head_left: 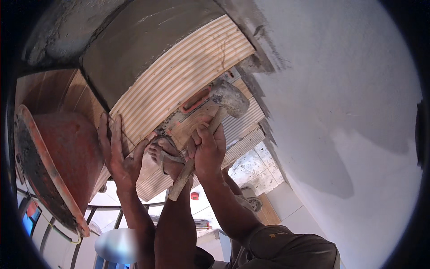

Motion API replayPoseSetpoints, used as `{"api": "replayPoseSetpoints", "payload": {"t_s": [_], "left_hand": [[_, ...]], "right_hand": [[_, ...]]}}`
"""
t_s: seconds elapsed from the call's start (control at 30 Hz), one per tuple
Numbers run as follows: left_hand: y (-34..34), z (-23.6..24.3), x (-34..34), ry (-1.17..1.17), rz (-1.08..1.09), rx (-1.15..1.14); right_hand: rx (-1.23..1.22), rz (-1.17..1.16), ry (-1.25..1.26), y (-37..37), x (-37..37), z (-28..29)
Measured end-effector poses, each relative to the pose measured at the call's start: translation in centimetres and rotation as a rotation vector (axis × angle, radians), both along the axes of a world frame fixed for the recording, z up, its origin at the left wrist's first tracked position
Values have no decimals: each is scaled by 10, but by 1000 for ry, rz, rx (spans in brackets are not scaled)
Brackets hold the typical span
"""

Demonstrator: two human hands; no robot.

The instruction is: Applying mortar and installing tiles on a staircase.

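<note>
White plastered wall [349, 112] at right, daylit; pale tiled floor [257, 168] far below; curved metal railing [112, 207] beneath.

A step of wood-look, ribbed beige tiles [179, 76] spans the upper centre of the frame, its upper part smeared with grey mortar [134, 36]. On the next step at left stands a round orange mortar-crusted pan [53, 166]. A foot in a sandal [168, 157] rests mid-frame on the tiles.

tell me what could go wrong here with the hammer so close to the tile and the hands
The hammer in the right hand could chip the striped tile. The left hand presses flat on the tile close by; a stray swing might hit its fingers. The mortar-crusted orange tub sits tilted alongside and might slide.
</note>
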State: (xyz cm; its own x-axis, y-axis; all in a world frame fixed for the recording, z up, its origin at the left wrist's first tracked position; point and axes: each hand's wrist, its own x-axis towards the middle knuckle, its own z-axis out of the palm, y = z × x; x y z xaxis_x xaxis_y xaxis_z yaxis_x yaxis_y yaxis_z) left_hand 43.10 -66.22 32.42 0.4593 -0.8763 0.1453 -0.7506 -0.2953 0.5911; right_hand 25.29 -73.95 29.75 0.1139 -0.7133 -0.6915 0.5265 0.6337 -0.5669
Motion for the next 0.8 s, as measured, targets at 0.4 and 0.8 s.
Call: {"api": "replayPoseSetpoints", "payload": {"t_s": [0.4, 0.8], "left_hand": [[-6, 5, -2, -82, -34, 27], [9, -2, 8, 179, 22, -83]], "right_hand": [[-59, 19, 27, -26, -8, -4], [-40, 86, 119, -38, -44, -13]]}}
